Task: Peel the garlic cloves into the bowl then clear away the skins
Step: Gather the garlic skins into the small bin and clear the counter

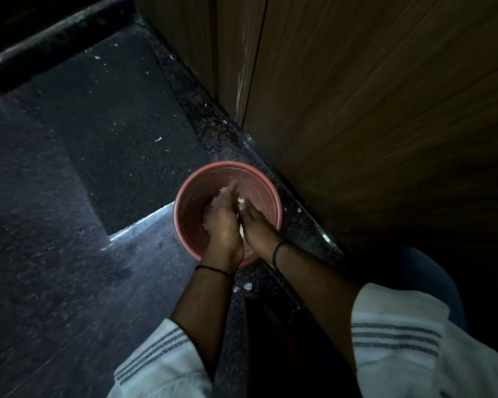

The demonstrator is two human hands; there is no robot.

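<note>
A round pink bowl (196, 179) sits on the dark floor, against a speckled stone ledge. Both my hands are down inside it, pressed together side by side. My left hand (223, 222) and my right hand (255, 224) cup pale garlic skins (241, 201), and white bits show between the fingers and at the palms. The scene is dim and blurred, so I cannot see separate cloves or how the fingers lie round the material.
A wooden cabinet front (371, 110) rises right behind the bowl. A dark mat (121, 124) dotted with stray white skin flakes lies to the left. A few white scraps (247, 286) rest on the speckled ledge (233, 142) near my wrists.
</note>
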